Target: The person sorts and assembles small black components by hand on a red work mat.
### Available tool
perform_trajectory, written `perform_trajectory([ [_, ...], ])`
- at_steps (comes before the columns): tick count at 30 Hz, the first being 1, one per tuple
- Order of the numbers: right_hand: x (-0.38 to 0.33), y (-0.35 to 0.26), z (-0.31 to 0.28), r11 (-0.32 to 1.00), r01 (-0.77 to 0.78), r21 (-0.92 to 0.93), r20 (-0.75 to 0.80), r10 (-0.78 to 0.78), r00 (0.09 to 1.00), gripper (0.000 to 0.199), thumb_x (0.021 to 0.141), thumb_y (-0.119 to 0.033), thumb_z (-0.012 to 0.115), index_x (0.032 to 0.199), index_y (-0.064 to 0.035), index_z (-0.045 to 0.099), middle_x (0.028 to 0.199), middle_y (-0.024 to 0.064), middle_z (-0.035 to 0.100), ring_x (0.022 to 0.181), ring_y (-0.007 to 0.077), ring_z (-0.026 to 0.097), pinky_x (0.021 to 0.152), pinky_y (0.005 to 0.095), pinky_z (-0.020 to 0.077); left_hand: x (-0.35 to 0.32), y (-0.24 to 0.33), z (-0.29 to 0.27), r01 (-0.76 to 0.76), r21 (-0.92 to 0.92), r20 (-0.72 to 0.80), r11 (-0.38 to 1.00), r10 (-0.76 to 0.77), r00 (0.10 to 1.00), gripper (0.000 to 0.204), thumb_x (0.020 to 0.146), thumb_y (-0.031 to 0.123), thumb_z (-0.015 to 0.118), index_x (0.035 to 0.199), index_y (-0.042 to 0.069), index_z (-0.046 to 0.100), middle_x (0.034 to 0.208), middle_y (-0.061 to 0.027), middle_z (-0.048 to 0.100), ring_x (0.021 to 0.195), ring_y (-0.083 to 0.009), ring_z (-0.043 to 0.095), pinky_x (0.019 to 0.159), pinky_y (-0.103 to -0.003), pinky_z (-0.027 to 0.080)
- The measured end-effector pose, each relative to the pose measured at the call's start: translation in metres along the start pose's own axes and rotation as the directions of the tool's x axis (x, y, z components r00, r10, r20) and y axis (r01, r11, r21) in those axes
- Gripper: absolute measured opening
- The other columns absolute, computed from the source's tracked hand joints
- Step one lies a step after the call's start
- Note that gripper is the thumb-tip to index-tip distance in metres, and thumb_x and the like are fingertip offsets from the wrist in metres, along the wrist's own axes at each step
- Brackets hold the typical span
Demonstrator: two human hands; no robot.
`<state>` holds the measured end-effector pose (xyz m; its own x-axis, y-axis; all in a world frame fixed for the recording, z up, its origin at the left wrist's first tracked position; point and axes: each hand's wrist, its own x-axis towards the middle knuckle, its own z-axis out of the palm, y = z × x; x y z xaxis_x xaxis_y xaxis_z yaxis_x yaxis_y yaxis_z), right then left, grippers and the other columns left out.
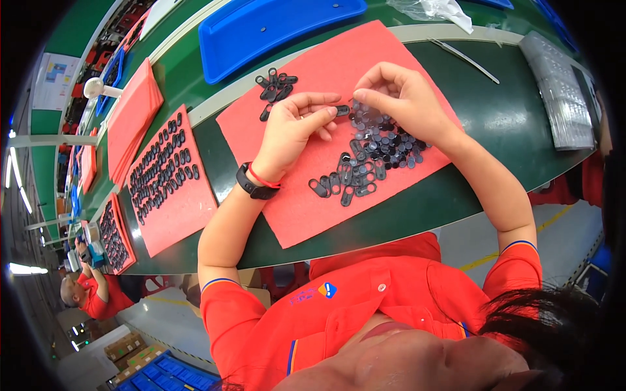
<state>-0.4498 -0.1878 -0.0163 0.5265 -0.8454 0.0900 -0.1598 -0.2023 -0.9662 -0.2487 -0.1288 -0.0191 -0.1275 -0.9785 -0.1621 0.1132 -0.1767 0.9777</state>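
Left hand (293, 127) pinching a small black piece (343, 110) (long axis pointing right), right hand (398, 98) fingertips pinched together just beside it, above the pile (381, 140).

Felt mat (306, 215) laid on the table (515, 124), heap of small discs (385, 140) on it under the right hand (398, 98), oval frames (345, 182) before the heap, left hand (293, 127) left of it, a second frame cluster (274, 88) behind, mat with rows of frames (171, 189) placed further left, tray (274, 29) at the far edge
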Motion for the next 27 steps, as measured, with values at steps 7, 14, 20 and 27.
perform_trajectory([
  [7,-0.009,-0.008,0.006,0.974,-0.084,0.209,0.129,0.058,0.990,0.016,0.086,-0.016,0.062,0.091,-0.0026,0.056,0.078,0.0004,0.060,0.061,0.0039,0.051,0.052,0.0181,0.0395,-0.006,0.003,0.008,-0.013,0.091,-0.002,0.996,0.013,1.000,0.025,0.086,0.007,0.053,0.109,0.001,0.061,0.074,0.0024,0.057,0.055,-0.0006,0.043,0.049,-0.015,0.037],
  [14,-0.011,-0.012,0.008,0.956,-0.120,0.268,0.165,0.077,0.983,0.015,0.086,-0.017,0.062,0.090,-0.0039,0.056,0.077,-0.0006,0.059,0.062,0.0037,0.051,0.052,0.0178,0.0395,-0.007,0.001,0.005,-0.029,0.133,0.000,0.991,0.029,1.000,0.024,0.085,0.004,0.058,0.108,0.000,0.059,0.077,0.0007,0.059,0.061,-0.0024,0.049,0.054,-0.016,0.040],
  [20,-0.012,-0.012,0.009,0.953,-0.144,0.266,0.186,0.095,0.978,0.013,0.087,-0.017,0.061,0.092,-0.0052,0.057,0.079,-0.0012,0.060,0.062,0.0025,0.051,0.051,0.0172,0.0387,-0.008,0.002,0.008,-0.163,0.132,0.002,0.978,0.164,0.986,0.020,0.085,0.002,0.061,0.104,-0.002,0.058,0.086,-0.0041,0.062,0.079,-0.0079,0.058,0.071,-0.020,0.048],
  [27,-0.011,-0.017,0.011,0.951,-0.112,0.288,0.098,0.087,0.991,0.016,0.086,-0.014,0.061,0.097,-0.0023,0.059,0.075,-0.0006,0.061,0.059,0.0021,0.052,0.050,0.0166,0.0404,-0.003,0.000,0.009,-0.074,-0.039,-0.005,0.996,0.074,0.997,0.019,0.085,0.004,0.060,0.104,0.000,0.055,0.085,-0.0065,0.063,0.067,-0.0083,0.059,0.052,-0.017,0.043],
])
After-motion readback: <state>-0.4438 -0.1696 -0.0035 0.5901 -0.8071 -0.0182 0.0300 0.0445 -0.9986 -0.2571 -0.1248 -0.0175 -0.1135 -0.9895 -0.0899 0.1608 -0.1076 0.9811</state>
